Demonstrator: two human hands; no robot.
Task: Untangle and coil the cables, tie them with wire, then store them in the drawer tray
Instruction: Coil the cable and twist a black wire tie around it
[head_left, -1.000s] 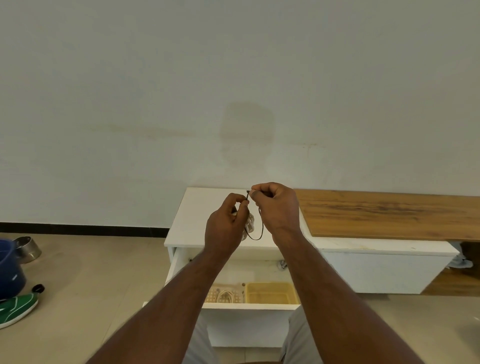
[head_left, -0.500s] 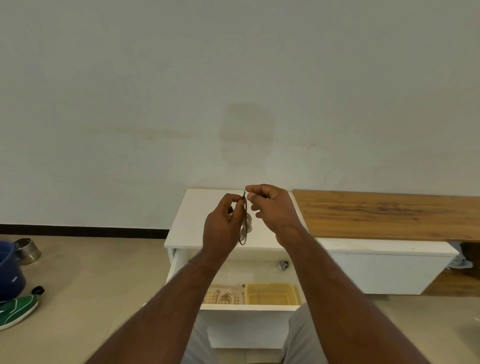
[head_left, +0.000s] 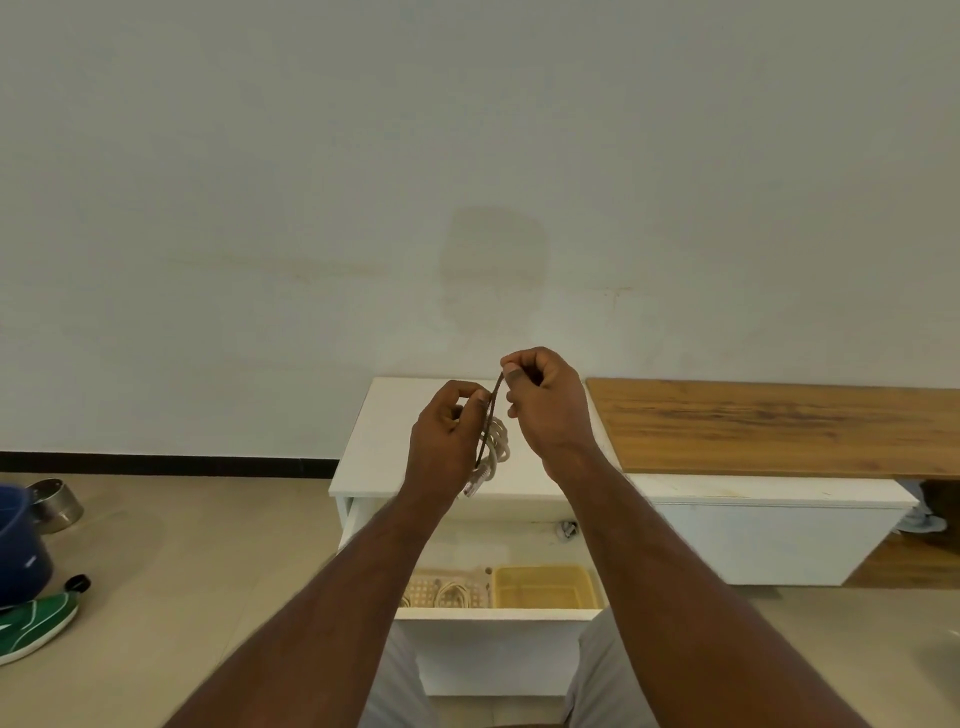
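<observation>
The left hand (head_left: 447, 441) has its grip curled round a small pale coiled cable (head_left: 493, 447), whose clear plug hangs just below the fingers. Beside it to the right, the right hand (head_left: 545, 405) pinches the upper end of a dark tie wire (head_left: 491, 415), which runs down across the coil. By the look of it, tying is in hand: next the wire wants wrapping round the coil and twisting tight. Well below both grips, the open drawer (head_left: 498, 613) holds a tray (head_left: 545, 587), with another cable lying left of it.

Bare forearms, no sleeves; light grey trousers (head_left: 400, 680)
</observation>
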